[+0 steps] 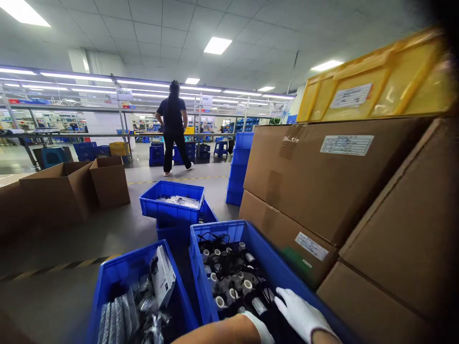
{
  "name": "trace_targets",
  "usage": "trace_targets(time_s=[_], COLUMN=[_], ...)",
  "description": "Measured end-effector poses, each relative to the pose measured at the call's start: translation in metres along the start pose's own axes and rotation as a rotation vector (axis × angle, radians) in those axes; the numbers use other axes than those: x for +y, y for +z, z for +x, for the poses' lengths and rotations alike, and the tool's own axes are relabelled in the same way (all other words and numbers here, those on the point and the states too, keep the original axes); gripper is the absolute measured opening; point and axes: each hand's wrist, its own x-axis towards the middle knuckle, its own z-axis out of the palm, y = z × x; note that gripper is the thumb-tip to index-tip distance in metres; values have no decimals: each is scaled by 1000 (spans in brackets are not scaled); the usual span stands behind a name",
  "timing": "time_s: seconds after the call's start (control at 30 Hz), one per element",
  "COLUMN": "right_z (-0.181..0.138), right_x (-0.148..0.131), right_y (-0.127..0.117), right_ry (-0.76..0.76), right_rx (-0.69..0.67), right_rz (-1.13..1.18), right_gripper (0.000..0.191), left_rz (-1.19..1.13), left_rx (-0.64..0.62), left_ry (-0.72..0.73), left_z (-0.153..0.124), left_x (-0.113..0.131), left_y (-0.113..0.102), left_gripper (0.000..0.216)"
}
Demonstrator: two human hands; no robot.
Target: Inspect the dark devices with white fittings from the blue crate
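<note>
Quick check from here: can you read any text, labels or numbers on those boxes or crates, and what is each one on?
Nothing reads clearly.
White label on upper cardboard box: printed lines, too small.
Label on lower cardboard box: too small.
Label on yellow crate: blurred.
Booklet in left blue bin: print unreadable.
Overhead signs: too far.

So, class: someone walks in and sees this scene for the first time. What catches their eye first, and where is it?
Probably the blue bin in front, packed with black cables and white-capped parts, where the white-gloved right hand reaches in beside the left hand. Then the wall of stacked cardboard boxes on the right, and a person in dark clothes standing in the aisle beyond.
</note>
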Motion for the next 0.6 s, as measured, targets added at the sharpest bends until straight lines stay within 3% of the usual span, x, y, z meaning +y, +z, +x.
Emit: trace_targets(time_s=[0.1, 0.3, 0.47, 0.6], right_z=[-15, -19, -19, -15], right_x=[18, 25, 25, 31], right_y=[15, 26, 26, 31], right_ry=[11, -45, -57, -71], right_rx=[-51, -38, -49, -36], right_rz=[14, 103, 114, 141], right_gripper=[49, 43, 42, 41], left_rz=[75, 120, 96, 59], left_rx=[-177, -227, -124, 123], left_ry=[-55, -125, -138, -192], left_z=[-7, -26, -28, -32], left_x=[6, 19, 14, -6], left_y=[-4, -11, -20, -37], left_gripper=[62, 65, 53, 48])
